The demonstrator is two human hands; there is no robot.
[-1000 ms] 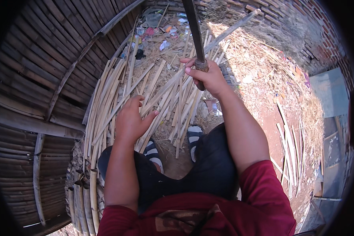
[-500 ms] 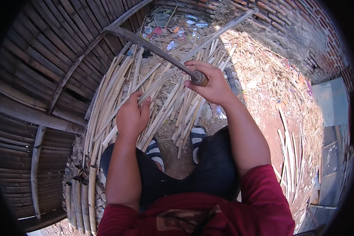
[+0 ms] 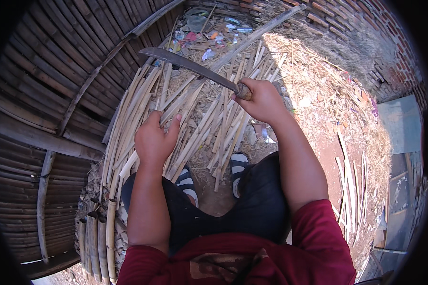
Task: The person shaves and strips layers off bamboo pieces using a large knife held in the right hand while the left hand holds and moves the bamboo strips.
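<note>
My right hand (image 3: pixel 264 100) is closed round the wooden handle of a machete (image 3: pixel 191 65). Its long dark blade points to the far left and crosses over a long bamboo strip (image 3: pixel 259 36). That strip slants from the far right, under the blade, down to my left hand (image 3: pixel 153 140). There it lies between thumb and fingers in a loose grip, with the fingertips partly hidden. A pale near end of bamboo (image 3: pixel 129 164) shows beside my left wrist. Many split bamboo strips (image 3: pixel 199 135) are spread on the ground below both hands.
A slatted bamboo wall (image 3: pixel 47 90) rises on the left, with upright bamboo tubes (image 3: pixel 102 249) at its foot. A brick wall (image 3: pixel 337 28) stands at the far right. Coloured litter (image 3: pixel 208 54) lies beyond the strips. More thin strips (image 3: pixel 349 185) lie to the right.
The machete's blade has turned to show more of its flat side, its tip swinging nearer and right. My right hand has shifted slightly right and nearer; my left hand has moved slightly left.
</note>
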